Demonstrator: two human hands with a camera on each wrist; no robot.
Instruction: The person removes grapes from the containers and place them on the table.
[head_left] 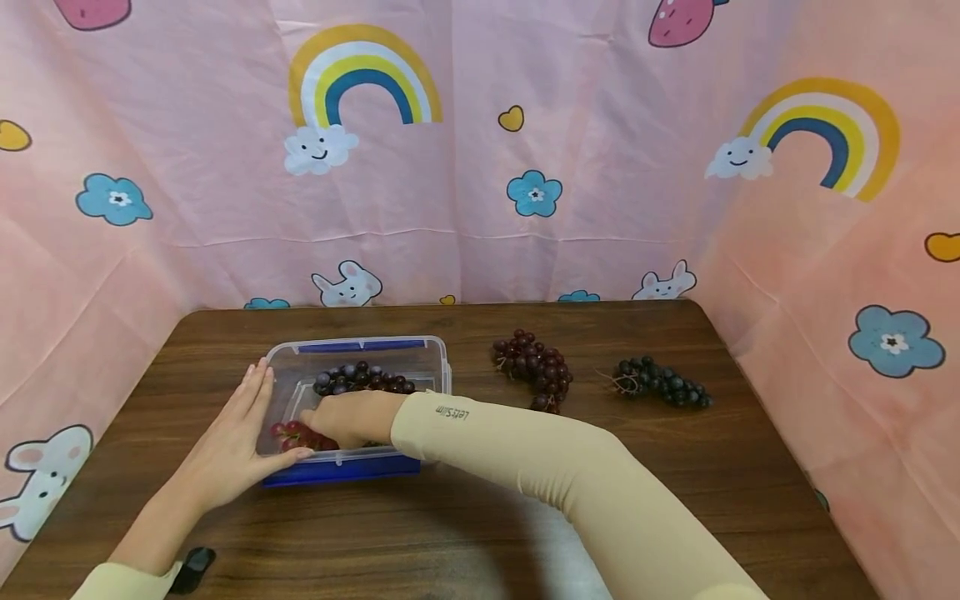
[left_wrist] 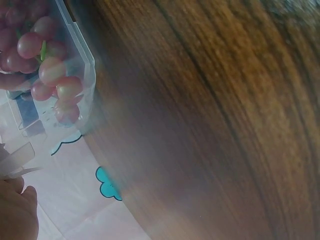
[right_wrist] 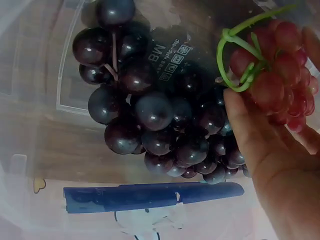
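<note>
A clear plastic container (head_left: pixel 442 367) with blue side clips stands on the table. My left hand (head_left: pixel 236 442) rests against its left end, fingers straight along the wall and thumb over the front rim. My right hand (head_left: pixel 356 418) reaches inside and grips a bunch of red grapes (right_wrist: pixel 280 82) with a green stem, in the front left part. Beside it in the container lies a bunch of dark purple grapes (right_wrist: pixel 155 115). In the left wrist view the red grapes (left_wrist: pixel 52 72) show through the clear wall.
On the wooden table (head_left: pixel 637 483), right of the container, lie a dark red grape bunch (head_left: pixel 536 367) and, further right, a blackish grape bunch (head_left: pixel 663 383). A pink patterned curtain (head_left: pixel 487 150) surrounds the table's back and sides.
</note>
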